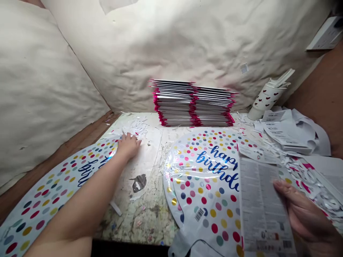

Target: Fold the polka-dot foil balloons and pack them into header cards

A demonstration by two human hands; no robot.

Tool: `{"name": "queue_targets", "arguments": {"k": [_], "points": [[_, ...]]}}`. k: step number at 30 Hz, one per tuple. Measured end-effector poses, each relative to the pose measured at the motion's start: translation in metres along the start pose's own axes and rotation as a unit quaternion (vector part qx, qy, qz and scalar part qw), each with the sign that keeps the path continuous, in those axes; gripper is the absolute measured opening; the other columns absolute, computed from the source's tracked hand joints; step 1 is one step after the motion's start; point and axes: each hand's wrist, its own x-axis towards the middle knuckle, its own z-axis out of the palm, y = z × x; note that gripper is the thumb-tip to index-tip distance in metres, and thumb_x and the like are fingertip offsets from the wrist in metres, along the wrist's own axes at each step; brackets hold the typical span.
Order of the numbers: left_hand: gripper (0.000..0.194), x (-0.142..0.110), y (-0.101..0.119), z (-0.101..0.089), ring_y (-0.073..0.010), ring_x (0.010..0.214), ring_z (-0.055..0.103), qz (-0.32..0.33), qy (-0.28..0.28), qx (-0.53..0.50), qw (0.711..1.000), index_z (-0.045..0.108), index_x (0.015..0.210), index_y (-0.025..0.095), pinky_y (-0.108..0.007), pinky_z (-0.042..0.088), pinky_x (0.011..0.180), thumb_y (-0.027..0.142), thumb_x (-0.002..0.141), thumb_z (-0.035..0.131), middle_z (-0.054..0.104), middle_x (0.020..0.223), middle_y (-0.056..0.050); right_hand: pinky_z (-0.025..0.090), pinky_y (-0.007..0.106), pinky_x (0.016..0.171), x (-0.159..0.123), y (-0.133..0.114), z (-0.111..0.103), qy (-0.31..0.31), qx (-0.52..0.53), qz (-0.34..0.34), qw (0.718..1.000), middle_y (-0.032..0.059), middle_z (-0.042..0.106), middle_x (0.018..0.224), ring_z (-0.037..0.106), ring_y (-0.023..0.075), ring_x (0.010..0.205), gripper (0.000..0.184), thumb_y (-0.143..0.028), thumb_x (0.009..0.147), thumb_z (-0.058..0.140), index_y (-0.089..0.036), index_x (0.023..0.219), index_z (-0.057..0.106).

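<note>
From where I stand, the work looks partway along, with much of it piled at the back: a tall stack of flat, pink-edged packets (174,107) sits against the paper-covered wall (128,46), in two columns side by side, though whether those count as finished or as waiting I can't tell from here. In front, on the worn surface (144,217), two flat balloons printed with dots and blue lettering lie open to view, so that part seems not yet dealt with. The left balloon (53,182) spreads along the left side, partly under the forearm, and the left hand (128,144) rests at its upper edge with bent fingers; I can't tell whether that grip has closed on the film. The right balloon (198,185) lies at the middle and right, a barcode sticker (199,214) showing near its lower part. Over its right side the right hand (308,214) has its grip clamped on a printed packet (264,203), thumb across the face; with its pink edge it resembles the stacked ones, so I'd judge this one unfinished. Paper labels (286,132) and white and pink scraps (313,185) are heaped at the right, below a heart-patterned cup (268,98)
</note>
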Motion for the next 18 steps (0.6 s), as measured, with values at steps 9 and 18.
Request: {"name": "queue_targets", "arguments": {"k": [9,18], "points": [[0.036,0.093,0.125,0.075,-0.0225,0.122,0.042,0.288,-0.048,0.034,0.956,0.05,0.123,0.022,-0.044,0.034,0.102,0.029,0.088,0.047,0.046,0.134,-0.007,0.058,0.035,0.071,0.007,0.023,0.027,-0.018,0.052,0.041,0.998,0.0031,0.072,0.082,0.068,0.0253,0.08,0.027,-0.024,0.062,0.075,-0.023,0.088,0.065],[0.032,0.103,0.044,0.055,-0.0196,0.1,0.056,0.185,-0.022,0.09,0.978,0.052,0.115,0.018,-0.041,0.048,0.084,0.033,0.087,0.051,0.054,0.119,-0.009,0.058,0.039,0.075,0.014,0.033,-0.001,0.022,0.056,0.074,0.995,0.0056,0.072,0.089,0.067,0.0281,0.085,0.036,-0.024,0.063,0.075,-0.022,0.096,0.063]]}}
